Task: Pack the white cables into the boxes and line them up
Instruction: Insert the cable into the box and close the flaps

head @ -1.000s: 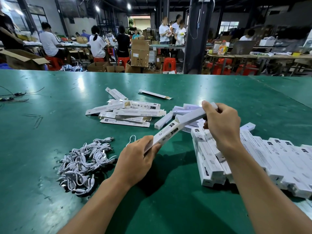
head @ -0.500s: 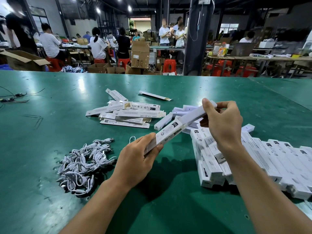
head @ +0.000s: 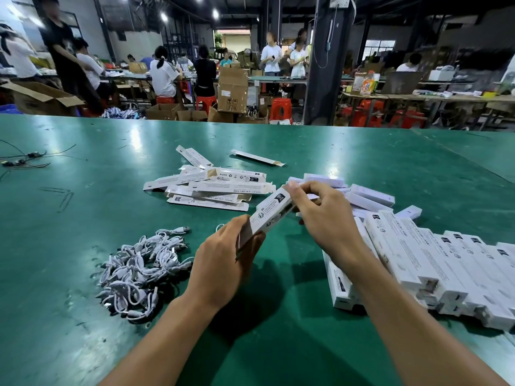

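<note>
- While the slim white box (head: 271, 215) is held tilted above the green table (head: 362, 151), the left hand (head: 220, 263) grips its near end and the right hand (head: 326, 218) pinches its far end, apparently at the flap.
- Recommended: steady the body and tuck the flap in square. Whether a cable is inside cannot be seen.
- White cables (head: 139, 271) lie heaped just to the left, with flat boxes (head: 211, 188) beyond.
- Packed boxes (head: 446, 268) lie in a row on the right; set this one flush beside them.

White cables (head: 139, 271): tangled heap, near left on desk (head: 69, 246). Flat boxes (head: 214, 188): loose overlapping pile, centre far. Slim box (head: 271, 215): white, printed, held tilted above desk. Assembled boxes (head: 434, 263): side-by-side row, near right.
</note>
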`<state>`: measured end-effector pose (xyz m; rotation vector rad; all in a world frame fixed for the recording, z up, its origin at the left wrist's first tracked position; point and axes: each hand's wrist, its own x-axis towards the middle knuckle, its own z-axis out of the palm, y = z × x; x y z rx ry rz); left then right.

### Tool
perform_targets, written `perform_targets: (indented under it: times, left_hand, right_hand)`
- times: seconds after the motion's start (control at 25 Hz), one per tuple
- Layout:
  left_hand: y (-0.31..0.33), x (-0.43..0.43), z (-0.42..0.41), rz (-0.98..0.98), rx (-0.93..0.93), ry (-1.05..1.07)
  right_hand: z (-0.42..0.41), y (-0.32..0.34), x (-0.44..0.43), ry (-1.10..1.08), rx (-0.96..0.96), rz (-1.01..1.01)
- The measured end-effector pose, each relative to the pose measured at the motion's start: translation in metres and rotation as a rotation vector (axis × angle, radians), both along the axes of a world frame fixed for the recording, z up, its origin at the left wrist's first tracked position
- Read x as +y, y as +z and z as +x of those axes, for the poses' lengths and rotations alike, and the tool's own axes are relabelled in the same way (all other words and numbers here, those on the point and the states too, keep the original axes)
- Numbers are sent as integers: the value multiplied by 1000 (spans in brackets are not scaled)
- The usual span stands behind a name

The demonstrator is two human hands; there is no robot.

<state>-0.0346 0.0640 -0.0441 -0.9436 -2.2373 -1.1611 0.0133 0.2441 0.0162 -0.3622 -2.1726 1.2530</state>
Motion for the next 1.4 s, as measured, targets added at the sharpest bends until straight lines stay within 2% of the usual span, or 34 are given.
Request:
perform_targets:
  times: [0.12, 0.24, 0.52, 0.8, 1.0, 1.08, 1.2, 1.32, 1.4]
  left_hand:
    - [0, -1, 1, -7, 31, -19]
    - [1, -1, 1, 3, 44, -22]
    - [1, 3, 2, 32, -4, -40]
    - [0, 3, 6, -10, 9, -88]
    - [2, 0, 1, -29, -2, -71]
    - [2, -1, -3, -21, -3, -3]
    - [0, -8, -15, -51, -88, 207]
    - [-4, -13, -26, -248, -147, 365]
    - [-4, -13, -30, -350, -155, 395]
  right_hand:
    - [4, 5, 3, 132, -102, -115]
    - [5, 8, 6, 195, -164, -111]
    - [10, 17, 11, 203, -25, -357]
    - [12, 11, 6, 346, -220, -165]
    - [14, 12, 1, 375, -257, -202]
    - [9, 8, -3, 289, -148, -289]
    - [1, 0, -10, 119, 31, -472]
    - [-3, -14, -23, 119, -24, -484]
    - [-6, -27, -33, 146, -97, -452]
